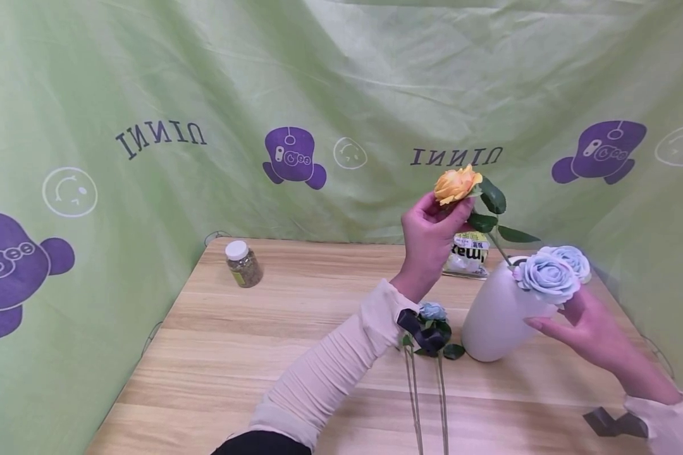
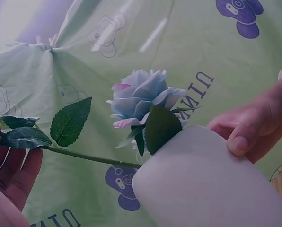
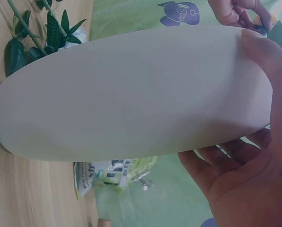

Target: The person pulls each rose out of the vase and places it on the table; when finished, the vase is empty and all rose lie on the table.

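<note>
My left hand [image 1: 432, 237] pinches a yellow-orange rose [image 1: 456, 184] just under its bloom. Its green stem [image 2: 91, 157] slants down to the mouth of a tall white vase [image 1: 492, 322], with dark green leaves along it. Two pale blue roses [image 1: 549, 276] stick out at the vase's mouth, leaning to the right. Round the upper part of the vase, my right hand [image 3: 245, 175] keeps a grip, thumb on one side and fingers on the other. The vase leans slightly, its base at the wooden table.
Another pale blue rose [image 1: 432, 311] lies on the table [image 1: 205, 379] beside the vase, among leaves and several long stems. A printed packet [image 1: 468, 256] is behind the vase. At the back left stands a white-capped jar [image 1: 243, 265]. A green curtain [image 1: 341, 76] hangs around the table.
</note>
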Motion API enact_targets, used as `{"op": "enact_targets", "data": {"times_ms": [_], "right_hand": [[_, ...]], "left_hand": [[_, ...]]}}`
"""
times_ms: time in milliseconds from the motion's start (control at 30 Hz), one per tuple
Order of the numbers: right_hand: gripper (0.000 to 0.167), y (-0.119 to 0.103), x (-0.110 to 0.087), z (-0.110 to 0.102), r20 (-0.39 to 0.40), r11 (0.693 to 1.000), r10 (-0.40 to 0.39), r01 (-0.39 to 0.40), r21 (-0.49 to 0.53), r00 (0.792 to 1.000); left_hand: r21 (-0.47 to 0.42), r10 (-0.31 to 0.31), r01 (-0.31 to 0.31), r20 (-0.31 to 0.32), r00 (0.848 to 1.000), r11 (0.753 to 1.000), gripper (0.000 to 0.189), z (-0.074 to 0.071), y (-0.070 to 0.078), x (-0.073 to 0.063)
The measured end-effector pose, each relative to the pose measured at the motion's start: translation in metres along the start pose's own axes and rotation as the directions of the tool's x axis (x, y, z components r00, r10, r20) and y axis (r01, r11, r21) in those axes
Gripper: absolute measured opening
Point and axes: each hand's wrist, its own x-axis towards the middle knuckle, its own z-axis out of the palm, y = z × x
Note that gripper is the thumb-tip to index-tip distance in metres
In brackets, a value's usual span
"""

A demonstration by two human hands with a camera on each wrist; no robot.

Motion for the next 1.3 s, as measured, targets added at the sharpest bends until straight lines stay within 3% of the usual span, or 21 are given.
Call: {"op": "enact_targets", "data": {"times_ms": [233,400,633,967,1300], "right_hand": [[0.094,0.001,0.001,0.000,0.008,1.000,-0.024,0.024,0.016,1.000],[0.094,0.001,0.001,0.000,0.013,0.999,-0.032,0.031,0.024,0.999],[0.094,0.000,0.001,0.001,0.013,0.999,-0.030,0.030,0.020,0.999],[0.094,0.001,0.001,0.001,0.012,0.999,-0.038,0.038,0.019,0.999],[0.094,0.002,0.001,0.002,0.006,0.999,-0.048,0.047,0.023,0.999]], "left_hand": [[-0.078,-0.007,0.007,-0.009,1.000,0.997,0.031,-0.009,0.001,0.008],[-0.133,-0.016,0.007,-0.063,0.998,0.991,0.027,-0.014,0.001,0.014],[-0.152,-0.040,0.020,-0.130,0.991,0.988,0.026,-0.021,0.004,0.020],[-0.161,-0.021,-0.004,-0.150,0.988,0.987,0.026,-0.029,0.010,0.023],[-0.261,-0.098,0.041,-0.210,0.973,0.965,0.027,-0.044,0.006,0.025]]}}
